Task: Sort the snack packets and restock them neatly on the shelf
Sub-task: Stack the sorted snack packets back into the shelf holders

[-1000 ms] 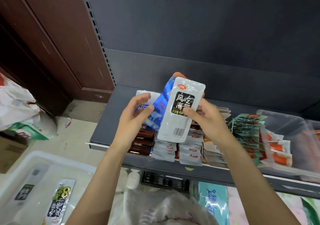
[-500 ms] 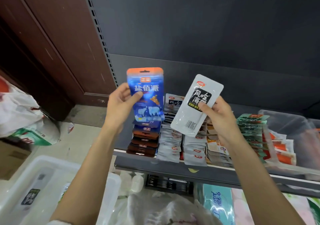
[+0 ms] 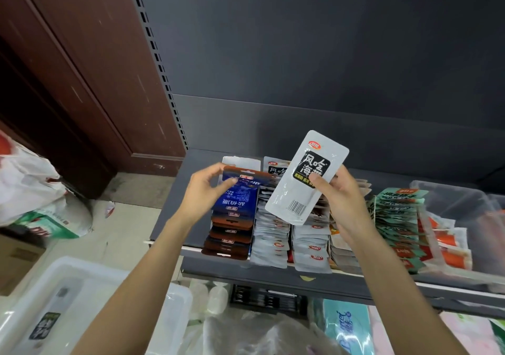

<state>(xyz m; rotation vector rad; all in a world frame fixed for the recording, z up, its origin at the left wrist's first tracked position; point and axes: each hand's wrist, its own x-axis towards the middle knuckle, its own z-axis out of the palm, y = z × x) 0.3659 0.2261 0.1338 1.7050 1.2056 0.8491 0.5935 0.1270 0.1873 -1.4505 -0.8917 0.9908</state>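
Observation:
My left hand [image 3: 203, 191] holds a blue packet with an orange top [image 3: 240, 193], laid flat on top of the leftmost stack of like packets [image 3: 231, 234] on the grey shelf [image 3: 175, 210]. Fingers are still on its upper edge. My right hand [image 3: 344, 204] grips a white packet with a black label [image 3: 306, 177], held tilted above the rows of white packets [image 3: 308, 245]. To the right of these rows stands a row of green packets [image 3: 396, 218].
A clear bin with orange packets [image 3: 448, 234] sits at the shelf's right. A white tub [image 3: 82, 286] holding a few packets stands on the floor at lower left, with plastic bags [image 3: 30, 185] beside it. Tissue packs [image 3: 349, 327] lie below the shelf.
My left hand has lowered the blue packet from upright in the air onto the leftmost stack. The white packet in my right hand stays raised, shifted slightly right.

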